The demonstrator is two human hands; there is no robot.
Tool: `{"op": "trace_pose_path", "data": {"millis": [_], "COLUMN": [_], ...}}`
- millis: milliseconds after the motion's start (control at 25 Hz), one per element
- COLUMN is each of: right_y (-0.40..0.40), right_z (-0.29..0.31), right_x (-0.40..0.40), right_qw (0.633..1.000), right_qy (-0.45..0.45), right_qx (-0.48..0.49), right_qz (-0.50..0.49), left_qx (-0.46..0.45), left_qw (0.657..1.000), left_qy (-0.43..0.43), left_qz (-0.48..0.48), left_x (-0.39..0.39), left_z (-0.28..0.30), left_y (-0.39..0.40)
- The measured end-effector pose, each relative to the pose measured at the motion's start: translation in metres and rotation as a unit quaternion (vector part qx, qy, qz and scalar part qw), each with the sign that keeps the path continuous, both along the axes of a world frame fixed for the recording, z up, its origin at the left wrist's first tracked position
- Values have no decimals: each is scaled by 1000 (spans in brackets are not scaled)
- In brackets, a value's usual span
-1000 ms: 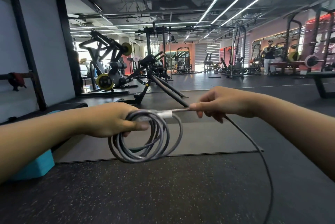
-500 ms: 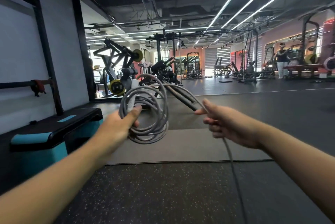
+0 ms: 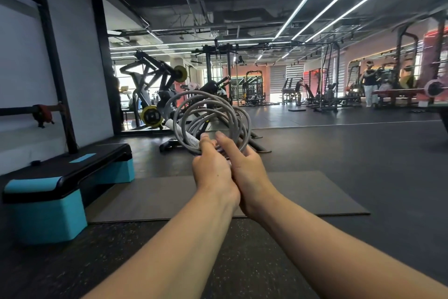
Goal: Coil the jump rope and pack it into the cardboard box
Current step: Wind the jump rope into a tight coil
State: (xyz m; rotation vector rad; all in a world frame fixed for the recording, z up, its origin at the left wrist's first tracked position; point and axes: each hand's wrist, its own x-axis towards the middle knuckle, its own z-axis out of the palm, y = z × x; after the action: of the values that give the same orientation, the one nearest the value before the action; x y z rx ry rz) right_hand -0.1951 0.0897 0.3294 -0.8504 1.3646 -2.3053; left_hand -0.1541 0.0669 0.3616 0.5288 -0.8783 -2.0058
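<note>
Both hands had come together at the middle of the frame since half a second before, when the right hand (image 3: 247, 172) was apart, running along a loose trailing length of the rope (image 3: 208, 119). That trailing length no longer hung toward the lower right; the grey rope stood as a bundle of loops rising above the hands, with its white handle (image 3: 175, 127) poking out to the left of the coil. The left hand (image 3: 211, 170) was clenched round the bottom of the loops, thumb up. Pressed against it, the right hand had its fingers curled onto the same strands. A grey mat (image 3: 157, 199) lay below them, and a teal step (image 3: 48, 201) sat at the lower left.
</note>
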Motion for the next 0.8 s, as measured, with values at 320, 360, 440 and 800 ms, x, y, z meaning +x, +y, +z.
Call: {"op": "trace_pose_path", "data": {"millis": [320, 360, 440, 800], "right_y": [7, 13, 27, 52], "right_z": [-3, 1, 14, 61], "right_x": [-14, -22, -34, -41], "right_qw": [968, 943, 873, 672], "right_qy": [219, 293, 421, 611], "right_qx": [77, 120, 218, 414], "right_qz": [-94, -106, -112, -53], "left_qx": [-81, -127, -441, -857], "left_qw": [984, 969, 823, 371], "left_qy": [-144, -170, -243, -349], "left_qz": [64, 129, 262, -74], "left_x": [13, 22, 40, 23], "left_z": [-19, -18, -11, 45], "left_y": [-27, -35, -53, -59]}}
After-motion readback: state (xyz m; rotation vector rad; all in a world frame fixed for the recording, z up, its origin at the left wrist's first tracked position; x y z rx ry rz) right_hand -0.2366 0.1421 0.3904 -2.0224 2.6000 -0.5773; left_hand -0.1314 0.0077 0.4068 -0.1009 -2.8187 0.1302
